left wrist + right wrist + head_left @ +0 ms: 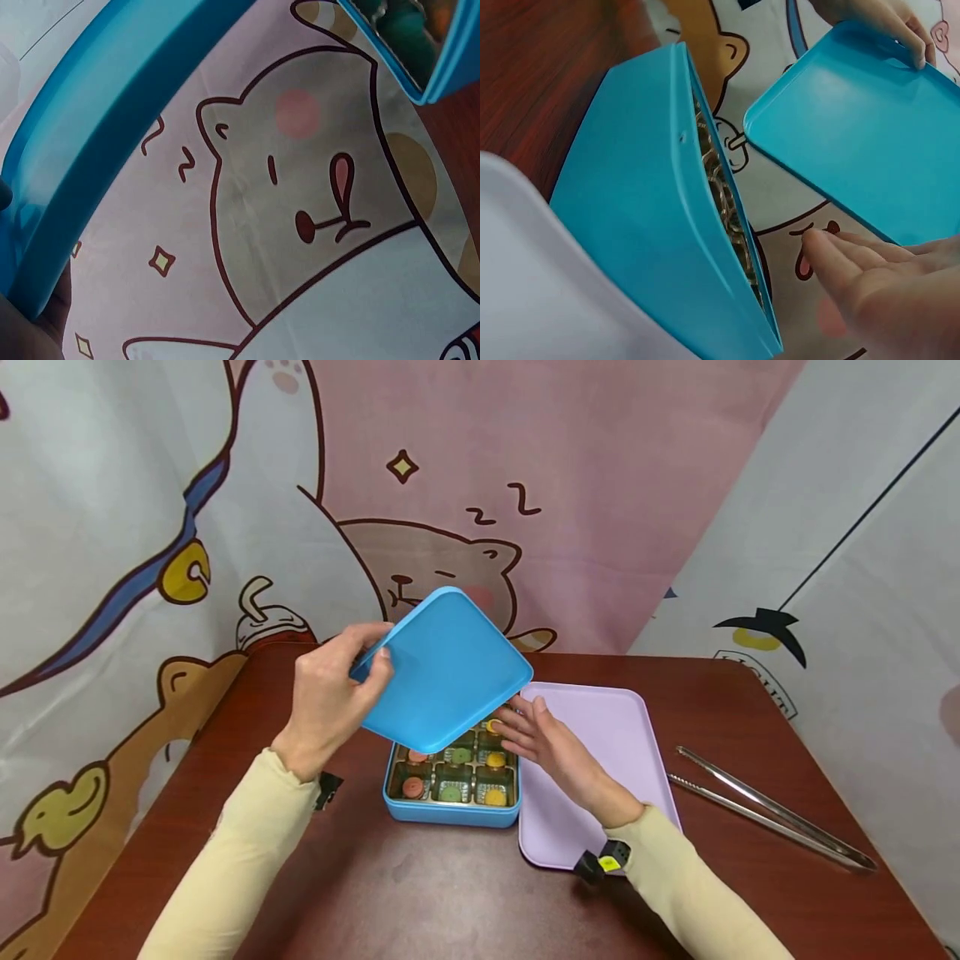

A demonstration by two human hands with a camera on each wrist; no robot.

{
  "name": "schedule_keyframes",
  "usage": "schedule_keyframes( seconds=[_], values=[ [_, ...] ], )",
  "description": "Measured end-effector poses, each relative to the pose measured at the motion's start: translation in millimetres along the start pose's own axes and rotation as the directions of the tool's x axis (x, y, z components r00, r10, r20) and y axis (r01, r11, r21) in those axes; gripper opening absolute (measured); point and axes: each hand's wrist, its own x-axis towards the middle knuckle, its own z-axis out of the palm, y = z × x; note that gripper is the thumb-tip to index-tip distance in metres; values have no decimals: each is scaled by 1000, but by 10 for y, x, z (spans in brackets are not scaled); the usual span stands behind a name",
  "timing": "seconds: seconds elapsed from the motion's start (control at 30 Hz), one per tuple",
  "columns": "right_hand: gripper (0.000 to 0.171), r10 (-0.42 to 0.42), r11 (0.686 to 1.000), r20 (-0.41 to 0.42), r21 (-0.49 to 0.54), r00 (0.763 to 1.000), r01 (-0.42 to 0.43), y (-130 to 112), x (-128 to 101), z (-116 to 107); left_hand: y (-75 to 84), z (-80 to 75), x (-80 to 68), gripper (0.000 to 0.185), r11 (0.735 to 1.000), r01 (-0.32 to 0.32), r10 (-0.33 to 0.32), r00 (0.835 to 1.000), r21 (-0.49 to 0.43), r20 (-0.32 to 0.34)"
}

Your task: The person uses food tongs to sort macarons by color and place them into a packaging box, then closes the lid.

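My left hand (326, 693) pinches one corner of a blue square lid (453, 664), thumb on its inner face, and holds it tilted in the air. Below it stands a blue box (452, 815), partly hidden by the lid. Its gold divided insert (472, 777) holds small round pieces: a reddish one (412, 787), a green one (450, 793) and a yellow one (495, 797) in the front row. My right hand (562, 760), fingers extended, is beside the lid's lower right corner; whether they touch is unclear. In the right wrist view, the box (645, 195) shows its outer side.
A lilac tray (600, 727) lies right of the box, partly under my right forearm. Metal tongs (780, 818) rest farther right on the brown table (360, 893). A cartoon-printed cloth (600, 510) hangs behind the table.
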Motion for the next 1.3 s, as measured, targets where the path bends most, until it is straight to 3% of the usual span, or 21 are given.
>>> schedule_keyframes(
  seconds=[0.2,0.33,0.47,0.6,0.77,0.87,1.0,1.17,1.3],
  values=[
    [84,25,977,-5,214,1000,-24,-51,-9,-13,20,91,-7,25,1000,-12,13,1000,27,-5],
    [82,9,945,-8,327,1000,-5,-106,-38,-13,-10,174,-74,29,997,-13,20,996,78,-91],
    [87,-17,935,-37,352,999,29,-142,-63,0,-26,244,-150,38,992,-15,33,989,121,-147],
    [88,-57,941,-96,328,994,86,-178,-90,-11,-6,240,-193,53,986,12,4,995,165,-95],
    [86,-138,953,-147,251,980,172,-222,-123,-41,36,201,-271,73,978,102,-108,994,182,24],
    [86,-191,957,-160,189,968,220,-240,-143,-45,72,184,-340,81,973,188,-201,976,134,87],
    [80,-258,954,-161,117,953,278,-238,-174,-40,132,172,-441,87,949,314,-316,931,38,184],
    [80,-291,949,-172,71,941,306,-211,-207,-34,191,145,-565,88,882,460,-419,865,-101,277],
    [84,-292,956,-165,-43,942,289,-182,-236,-40,197,117,-632,87,835,518,-453,839,-186,301]
  ],
)
